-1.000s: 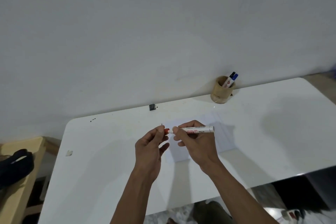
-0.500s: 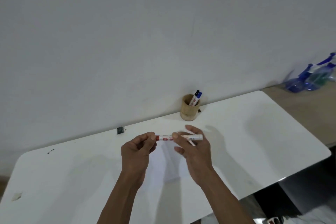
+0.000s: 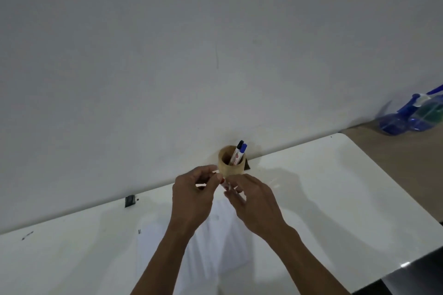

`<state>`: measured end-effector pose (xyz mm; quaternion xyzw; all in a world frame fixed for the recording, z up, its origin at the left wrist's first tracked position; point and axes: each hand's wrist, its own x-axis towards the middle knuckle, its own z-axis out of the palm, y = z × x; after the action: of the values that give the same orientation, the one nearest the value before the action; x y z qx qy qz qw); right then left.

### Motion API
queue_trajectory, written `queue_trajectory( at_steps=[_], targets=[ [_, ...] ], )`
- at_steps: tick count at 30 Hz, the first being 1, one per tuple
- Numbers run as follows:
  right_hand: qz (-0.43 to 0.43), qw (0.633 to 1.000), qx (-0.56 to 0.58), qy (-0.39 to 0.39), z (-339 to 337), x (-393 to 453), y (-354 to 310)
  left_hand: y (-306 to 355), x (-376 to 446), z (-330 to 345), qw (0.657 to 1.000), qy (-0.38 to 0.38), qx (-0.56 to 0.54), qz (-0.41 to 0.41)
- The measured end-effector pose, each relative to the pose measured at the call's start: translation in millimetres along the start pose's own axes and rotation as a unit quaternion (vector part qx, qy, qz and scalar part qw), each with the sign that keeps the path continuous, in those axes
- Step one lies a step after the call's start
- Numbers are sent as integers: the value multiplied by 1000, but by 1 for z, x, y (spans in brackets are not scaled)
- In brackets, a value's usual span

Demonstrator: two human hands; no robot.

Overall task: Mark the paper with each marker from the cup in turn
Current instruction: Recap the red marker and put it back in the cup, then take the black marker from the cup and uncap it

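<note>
A wooden cup stands at the back of the white table, against the wall. A black-capped marker and a blue-capped marker lean inside it. Just in front of the cup, both my hands hold a red-capped marker, mostly hidden by fingers. My left hand pinches its red cap end. My right hand wraps its white body. A white paper sheet lies on the table beneath my forearms.
A small black object sits at the table's back edge on the left. Blue spray bottles stand on a brown surface to the right. The table's right corner drops off to a dark floor.
The view has swung left and closer to the table. Both hands have carried the red marker forward from above the paper to just in front of the cup, and the marker is now mostly covered.
</note>
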<state>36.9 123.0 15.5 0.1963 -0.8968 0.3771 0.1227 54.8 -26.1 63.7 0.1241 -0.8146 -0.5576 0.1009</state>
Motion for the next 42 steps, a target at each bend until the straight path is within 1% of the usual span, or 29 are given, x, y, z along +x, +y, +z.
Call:
queue_trajectory(
  at_steps=[3, 4, 6, 8, 11, 15, 19, 23, 31, 36, 40, 42],
  targets=[
    [62, 995, 67, 31, -15, 21, 13, -1, 12, 16, 999, -6, -28, -33],
    [89, 989, 102, 53, -21, 29, 16, -4, 16, 21, 998, -1, -34, -51],
    [122, 975, 154, 106, -31, 45, 23, -14, 25, 31, 997, 9, -12, -78],
    [131, 965, 167, 151, -33, 61, 31, -26, 34, 44, 995, 13, 21, -98],
    [136, 956, 188, 179, -29, 79, 43, -38, 49, 63, 991, 8, 41, -125],
    [154, 953, 200, 165, -14, 86, 55, -46, 66, 84, 990, -6, 47, -132],
    [186, 954, 195, 128, 2, 83, 64, -52, 71, 95, 994, -5, 9, -105],
    [207, 956, 180, 106, 19, 81, 72, -55, 72, 98, 997, 10, -18, -78],
    [226, 960, 143, 86, 35, 84, 75, -61, 73, 98, 997, 12, -12, -77],
    [236, 959, 125, 92, 35, 89, 74, -60, 74, 99, 996, 10, -41, -79],
    [200, 970, 62, 125, 36, 102, 72, -62, 74, 100, 995, 6, -55, -81],
    [196, 970, 40, 135, 38, 109, 70, -62, 74, 100, 995, 6, -56, -84]
  ],
)
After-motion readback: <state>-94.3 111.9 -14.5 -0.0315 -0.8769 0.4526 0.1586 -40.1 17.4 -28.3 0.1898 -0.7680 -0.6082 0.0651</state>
